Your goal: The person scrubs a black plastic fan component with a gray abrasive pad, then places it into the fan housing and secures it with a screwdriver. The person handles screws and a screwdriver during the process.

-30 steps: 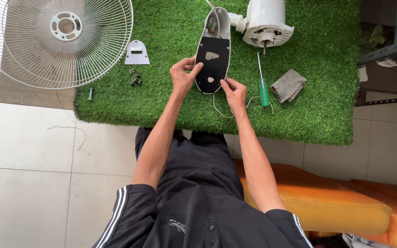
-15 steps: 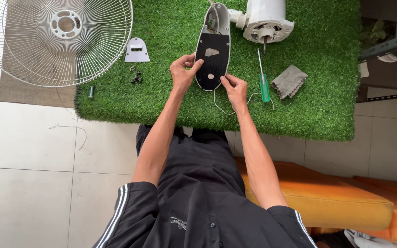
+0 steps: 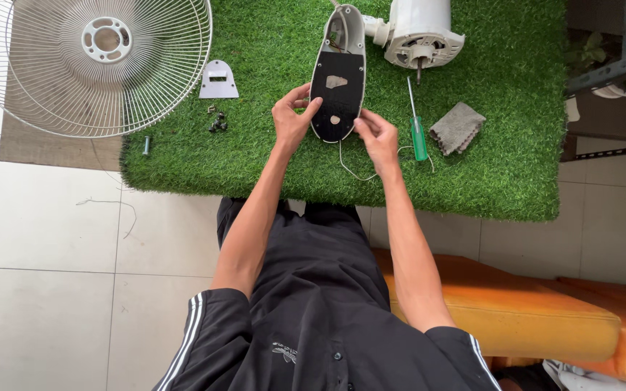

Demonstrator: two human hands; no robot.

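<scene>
Not much has shifted since a second ago; the long oval black plastic panel with its white housing [image 3: 338, 90] sits a touch further from the body and both hands have crept up its near end with it; everything else on the mat lies where it did.

Left hand [image 3: 291, 119] is on the left edge of the panel, thumb and fingers loosely curled round the rim, not fully closed; right hand [image 3: 377, 135] has its fingertips pressed together at the near right corner, and it looks like they pinch the edge or the thin white wire [image 3: 349, 163] that loops out there, can't tell which. The panel lies on the green artificial grass mat [image 3: 269, 166], middle of the far half, its far end just beside the white fan motor with the bare shaft [image 3: 422, 32].

Handling guess: light, stiff, thin plastic, probably a bit brittle at the rim; grab it by the long side edges, not by the wire, which looks easy to yank out.

Count: one round white wire fan guard [image 3: 88, 61] far left; one small grey curved plate [image 3: 219, 80]; one little heap of dark screws [image 3: 217, 123], too small to count; one green-handled screwdriver [image 3: 417, 123] right of the panel; one grey folded cloth [image 3: 458, 127]; one orange cushion [image 3: 516, 311] near right.
</scene>
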